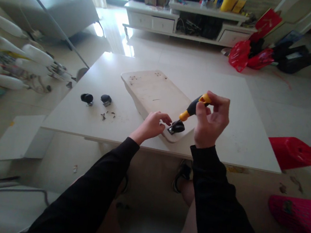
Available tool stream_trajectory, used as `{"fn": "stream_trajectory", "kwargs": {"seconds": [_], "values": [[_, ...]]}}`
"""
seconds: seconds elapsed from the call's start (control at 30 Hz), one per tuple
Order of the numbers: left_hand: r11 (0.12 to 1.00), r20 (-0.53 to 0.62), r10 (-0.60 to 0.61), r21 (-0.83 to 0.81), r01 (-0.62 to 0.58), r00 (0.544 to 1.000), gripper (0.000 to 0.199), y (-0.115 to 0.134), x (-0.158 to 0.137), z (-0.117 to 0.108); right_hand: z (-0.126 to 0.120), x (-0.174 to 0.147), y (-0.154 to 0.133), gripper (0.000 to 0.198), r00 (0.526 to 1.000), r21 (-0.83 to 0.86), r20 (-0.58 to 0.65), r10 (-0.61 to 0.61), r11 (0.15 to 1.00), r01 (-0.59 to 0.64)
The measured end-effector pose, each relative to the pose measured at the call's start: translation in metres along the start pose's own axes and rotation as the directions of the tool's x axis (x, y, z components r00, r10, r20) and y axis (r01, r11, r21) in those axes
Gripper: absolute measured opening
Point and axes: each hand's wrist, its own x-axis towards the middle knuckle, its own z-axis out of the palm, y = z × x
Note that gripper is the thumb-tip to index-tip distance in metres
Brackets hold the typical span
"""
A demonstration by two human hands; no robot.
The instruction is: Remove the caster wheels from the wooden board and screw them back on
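A yellow-and-black screwdriver is gripped near the end of its handle by my right hand. Its shaft slants down to the metal plate of a black caster wheel on the near corner of an off-white board. My left hand lies at that corner, left of the caster, fingers apart and fingertips close to the metal plate. Whether those fingertips touch the plate or a screw, I cannot tell. Two more casters, one beside the other, sit on the table's left with several small screws.
The white table has its front edge just before my knees. A red bag-like object stands beyond its right end, with a pink mesh basket nearer. A white cabinet lines the back. White-padded equipment stands at left.
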Motion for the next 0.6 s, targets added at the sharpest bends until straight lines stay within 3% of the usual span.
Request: {"fn": "stream_trajectory", "kwargs": {"seconds": [0.13,0.33,0.5,0.6], "values": [[0.999,0.008,-0.005,-0.034,0.005,1.000,0.048,-0.0034,-0.0008,0.0005,0.0011,0.0002,0.0001,0.031,0.994,0.102,0.107,0.005,0.995,-0.016],[1.000,0.006,0.005,-0.017,-0.004,1.000,0.048,-0.0035,-0.0019,-0.0001,0.0021,-0.0002,0.0010,0.037,0.999,-0.015,-0.030,0.013,1.000,-0.014],[1.000,0.006,-0.006,-0.009,0.006,1.000,0.048,-0.0015,-0.0019,-0.0005,0.0036,-0.0014,0.0007,0.030,0.996,0.102,0.091,0.010,0.995,-0.019],[1.000,0.014,-0.015,-0.019,0.015,1.000,0.048,-0.0010,-0.0022,-0.0014,0.0050,-0.0015,0.0027,0.032,0.997,0.092,0.078,0.030,0.995,-0.037]]}}
